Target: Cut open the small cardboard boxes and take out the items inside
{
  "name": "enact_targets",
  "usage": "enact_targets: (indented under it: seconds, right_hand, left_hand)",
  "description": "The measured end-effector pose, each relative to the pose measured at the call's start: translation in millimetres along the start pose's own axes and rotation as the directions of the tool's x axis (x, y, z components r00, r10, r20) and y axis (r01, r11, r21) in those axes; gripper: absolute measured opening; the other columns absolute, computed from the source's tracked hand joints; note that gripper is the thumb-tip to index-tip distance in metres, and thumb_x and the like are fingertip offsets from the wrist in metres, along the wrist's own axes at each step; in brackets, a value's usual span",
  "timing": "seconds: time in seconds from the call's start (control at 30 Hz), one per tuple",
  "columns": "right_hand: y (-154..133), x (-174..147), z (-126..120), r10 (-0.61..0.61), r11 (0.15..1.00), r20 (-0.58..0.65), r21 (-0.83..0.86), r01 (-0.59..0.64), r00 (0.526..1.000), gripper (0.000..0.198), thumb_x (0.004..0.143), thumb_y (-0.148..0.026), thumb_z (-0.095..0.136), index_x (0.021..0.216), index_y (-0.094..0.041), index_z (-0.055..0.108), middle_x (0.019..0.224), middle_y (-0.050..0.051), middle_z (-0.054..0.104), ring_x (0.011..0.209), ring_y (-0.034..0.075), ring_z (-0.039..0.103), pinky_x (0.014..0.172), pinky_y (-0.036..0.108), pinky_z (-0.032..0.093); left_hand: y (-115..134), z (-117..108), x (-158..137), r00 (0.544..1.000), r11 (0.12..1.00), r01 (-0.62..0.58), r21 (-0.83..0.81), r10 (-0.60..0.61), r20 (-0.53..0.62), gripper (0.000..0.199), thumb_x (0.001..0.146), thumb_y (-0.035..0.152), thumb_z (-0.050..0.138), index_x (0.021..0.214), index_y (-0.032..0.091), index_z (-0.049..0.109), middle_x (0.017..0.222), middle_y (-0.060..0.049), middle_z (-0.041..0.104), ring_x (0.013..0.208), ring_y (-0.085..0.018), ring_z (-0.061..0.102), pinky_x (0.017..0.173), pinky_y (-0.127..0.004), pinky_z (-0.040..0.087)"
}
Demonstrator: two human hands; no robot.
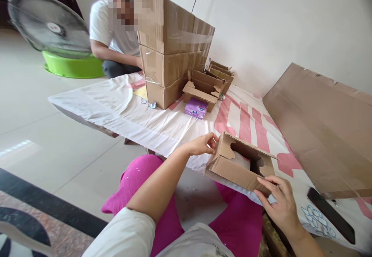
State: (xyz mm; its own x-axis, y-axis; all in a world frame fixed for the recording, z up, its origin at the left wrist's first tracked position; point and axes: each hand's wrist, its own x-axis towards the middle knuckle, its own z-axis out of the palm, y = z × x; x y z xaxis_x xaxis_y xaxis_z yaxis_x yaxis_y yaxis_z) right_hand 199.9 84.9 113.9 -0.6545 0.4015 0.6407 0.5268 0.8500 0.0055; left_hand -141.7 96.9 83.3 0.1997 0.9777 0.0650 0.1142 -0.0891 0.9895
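Note:
An opened cardboard box lies in front of me at the table's near edge, its top flaps raised. Inside it rests something whitish and wrapped, partly covered by the flaps, so I cannot make out its kind. My left hand has its fingers curled against the box's left end. On the near right corner, my right hand holds the box, thumb on the front wall and fingers along the upper edge.
Stacked taped cartons stand at the back left, with opened boxes and a purple box beside them. A phone and a large cardboard sheet are to the right. Another person sits behind the stack, near a fan.

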Motion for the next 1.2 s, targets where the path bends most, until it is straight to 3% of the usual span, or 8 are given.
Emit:
enact_targets:
  seconds: [0.2, 0.3, 0.43, 0.57, 0.7, 0.93, 1.2]
  right_hand:
    - [-0.2, -1.2, 0.3, 0.013, 1.000, 0.012, 0.004, -0.013, 1.000, 0.039, 0.082, -0.023, 0.068, 0.119, -0.028, 0.060, 0.102, 0.008, 0.055, 0.092, 0.024, 0.057, 0.081, 0.042, 0.050]
    - [0.4, -1.8, 1.6, 0.014, 1.000, 0.006, -0.002, -0.014, 1.000, 0.039, 0.081, -0.022, 0.069, 0.119, -0.028, 0.060, 0.102, 0.008, 0.055, 0.092, 0.023, 0.057, 0.081, 0.042, 0.050]
    - [1.2, -2.7, 3.4, 0.006, 1.000, -0.010, -0.008, -0.006, 1.000, 0.039, 0.080, -0.022, 0.071, 0.117, -0.027, 0.060, 0.102, 0.008, 0.055, 0.092, 0.024, 0.057, 0.082, 0.042, 0.049]
    - [0.4, -3.6, 4.0, 0.014, 1.000, -0.017, -0.014, -0.014, 1.000, 0.039, 0.080, -0.022, 0.070, 0.118, -0.026, 0.060, 0.102, 0.008, 0.056, 0.093, 0.024, 0.057, 0.082, 0.043, 0.049]
    - [-1.9, -4.1, 4.5, 0.041, 0.999, -0.014, -0.009, -0.041, 0.999, 0.039, 0.080, -0.022, 0.069, 0.118, -0.027, 0.061, 0.103, 0.007, 0.056, 0.093, 0.024, 0.057, 0.082, 0.042, 0.050]
    - [-5.6, -4.0, 5.3, 0.067, 0.998, -0.029, -0.002, -0.067, 0.997, 0.036, 0.081, -0.021, 0.067, 0.116, -0.028, 0.062, 0.103, 0.007, 0.056, 0.095, 0.023, 0.057, 0.083, 0.042, 0.049]
    - [-5.1, -6.6, 3.6, 0.066, 0.998, -0.005, -0.010, -0.066, 0.998, 0.037, 0.080, -0.021, 0.068, 0.116, -0.027, 0.061, 0.104, 0.007, 0.056, 0.097, 0.024, 0.056, 0.085, 0.043, 0.048]
  left_hand:
    - [2.8, 2.0, 0.9, 0.996, 0.997, 0.068, 0.022, -0.067, -0.051, 0.042, 0.060, 0.010, 0.068, 0.098, 0.019, 0.052, 0.084, 0.002, 0.055, 0.073, -0.012, 0.059, 0.065, -0.027, 0.049]
    - [8.6, -1.0, -1.2, 0.996, 0.967, 0.084, 0.239, -0.075, -0.046, 0.036, 0.066, 0.015, 0.068, 0.099, 0.018, 0.053, 0.093, -0.002, 0.061, 0.082, -0.014, 0.063, 0.070, -0.026, 0.050]
    - [9.9, -7.4, -5.6, 0.972, 0.770, 0.213, 0.601, -0.232, -0.048, 0.032, 0.070, 0.021, 0.070, 0.099, 0.020, 0.057, 0.098, -0.004, 0.065, 0.089, -0.018, 0.063, 0.072, -0.026, 0.049]
    - [1.1, -4.2, -8.2, 0.937, 0.611, 0.288, 0.737, -0.338, -0.086, 0.038, 0.055, 0.018, 0.081, 0.088, 0.018, 0.062, 0.097, -0.008, 0.066, 0.094, -0.027, 0.063, 0.079, -0.033, 0.048]
    - [-4.0, 4.8, -9.5, 0.930, 0.510, 0.253, 0.822, -0.361, -0.063, 0.029, 0.059, 0.016, 0.078, 0.085, 0.018, 0.066, 0.104, -0.012, 0.065, 0.099, -0.029, 0.062, 0.083, -0.035, 0.047]
    - [-4.5, 7.6, -8.3, 0.936, 0.470, 0.165, 0.867, -0.351, 0.012, 0.017, 0.065, 0.012, 0.067, 0.081, 0.019, 0.066, 0.098, -0.010, 0.066, 0.093, -0.026, 0.064, 0.076, -0.032, 0.047]
    - [-4.9, 10.3, -3.6, 0.927, 0.465, 0.177, 0.867, -0.374, 0.011, 0.031, 0.063, 0.009, 0.066, 0.092, 0.020, 0.066, 0.097, -0.009, 0.070, 0.093, -0.027, 0.065, 0.075, -0.031, 0.047]
